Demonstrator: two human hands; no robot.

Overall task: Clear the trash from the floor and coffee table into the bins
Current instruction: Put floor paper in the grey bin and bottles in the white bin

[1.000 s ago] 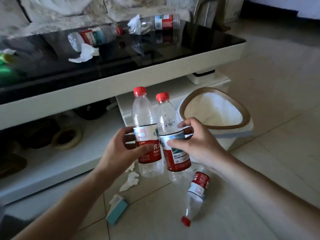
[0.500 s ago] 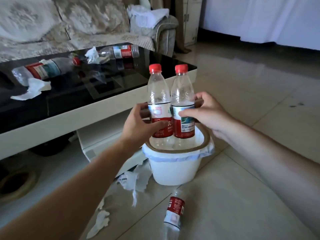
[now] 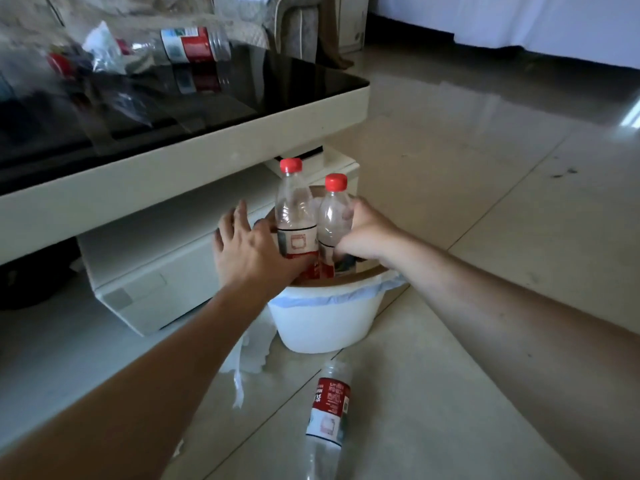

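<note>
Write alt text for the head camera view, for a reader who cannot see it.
Two red-capped plastic bottles stand upright in a white bin beside a coffee table; the right hand grips one, and the left hand is spread open against the other. Another bottle and tissue lie on the floor.

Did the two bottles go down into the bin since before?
Yes. The two bottles sank lower against the white bin; their bottoms were above its brown rim, now their labels dip below it.

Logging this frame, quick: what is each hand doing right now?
Left hand: fingers spread, open, beside the taller bottle in the bin.
Right hand: gripping the shorter bottle.
</note>
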